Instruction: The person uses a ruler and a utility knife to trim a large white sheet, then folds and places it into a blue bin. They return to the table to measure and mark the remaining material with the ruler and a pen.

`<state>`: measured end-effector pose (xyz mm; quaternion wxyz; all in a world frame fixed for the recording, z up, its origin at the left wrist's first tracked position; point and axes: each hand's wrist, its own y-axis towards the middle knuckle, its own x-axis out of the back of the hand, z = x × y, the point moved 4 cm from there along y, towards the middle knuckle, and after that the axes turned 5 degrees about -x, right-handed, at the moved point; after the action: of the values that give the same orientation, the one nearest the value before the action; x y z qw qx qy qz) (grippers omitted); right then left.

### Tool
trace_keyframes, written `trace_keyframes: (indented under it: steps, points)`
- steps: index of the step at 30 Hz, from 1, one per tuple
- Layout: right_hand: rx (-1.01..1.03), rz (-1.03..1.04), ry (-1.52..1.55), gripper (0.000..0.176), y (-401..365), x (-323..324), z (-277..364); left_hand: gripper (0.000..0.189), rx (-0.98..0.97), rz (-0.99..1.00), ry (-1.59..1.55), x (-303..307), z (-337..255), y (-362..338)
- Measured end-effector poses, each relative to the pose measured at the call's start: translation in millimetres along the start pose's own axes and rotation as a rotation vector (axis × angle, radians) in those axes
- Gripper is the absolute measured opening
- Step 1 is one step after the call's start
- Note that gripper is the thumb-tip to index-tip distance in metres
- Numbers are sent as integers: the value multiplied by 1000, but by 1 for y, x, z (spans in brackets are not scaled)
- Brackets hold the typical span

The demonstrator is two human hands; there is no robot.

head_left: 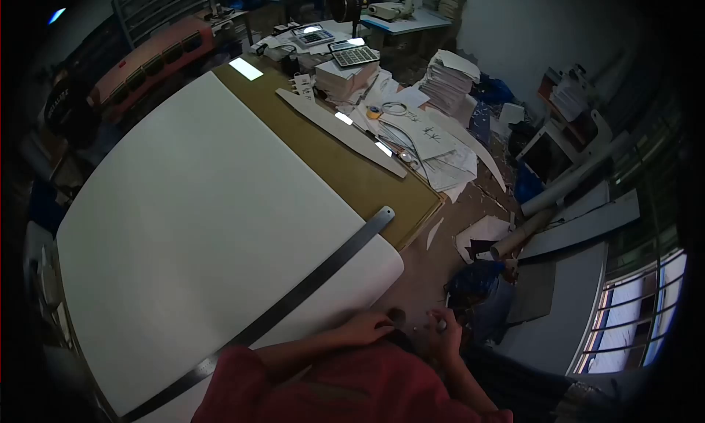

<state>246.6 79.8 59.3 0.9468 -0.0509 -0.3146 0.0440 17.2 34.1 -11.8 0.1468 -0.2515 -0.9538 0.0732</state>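
A large white sheet [198, 203] covers most of the table, its near right edge curving down. Across it lies a long steel ruler [294, 294], slanting from the lower left to the right edge of the board. My left hand [366, 327] is at the sheet's near edge, loosely bent with fingers apart, and I see nothing in it. Off the table to the right, my right hand [445, 336] is raised in front of my body with its fingers pinched together. A small pale thing shows at those fingers, too small to name.
A long pale template [341, 133] lies on the brown board [294, 122]. Beyond are a calculator [355, 56], loose papers [433, 140], a yellow tape roll [374, 112] and a paper stack [446, 81]. Scraps, a cardboard tube [521, 236] and a blue bag [474, 276] lie right. Another person [70, 111] is far left.
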Motion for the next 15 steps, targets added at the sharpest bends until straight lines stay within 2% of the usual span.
trace_keyframes:
  steps: [2,3,6,8,9,11,12,15]
  points:
    - [172,84,24,24,5,5,6,38,16,-89,-89,-10,-14,-17]
    - [225,102,70,24,79,-28,16,38,26,-141,-40,45,5,20]
    - [365,233,-32,16,120,-16,30,37,84,-248,-194,38,-10,32]
    - [461,301,-16,18,161,-18,40,37,147,-422,-296,40,-7,45]
    - [527,404,9,18,176,-27,47,37,186,-540,-306,37,-6,45]
    - [630,380,56,22,210,-30,50,37,214,-735,-305,36,-6,50]
    - [687,459,83,22,228,-38,52,37,240,-833,-305,39,-14,46]
    - [796,526,95,22,268,-57,62,36,337,-1013,-352,32,-35,31]
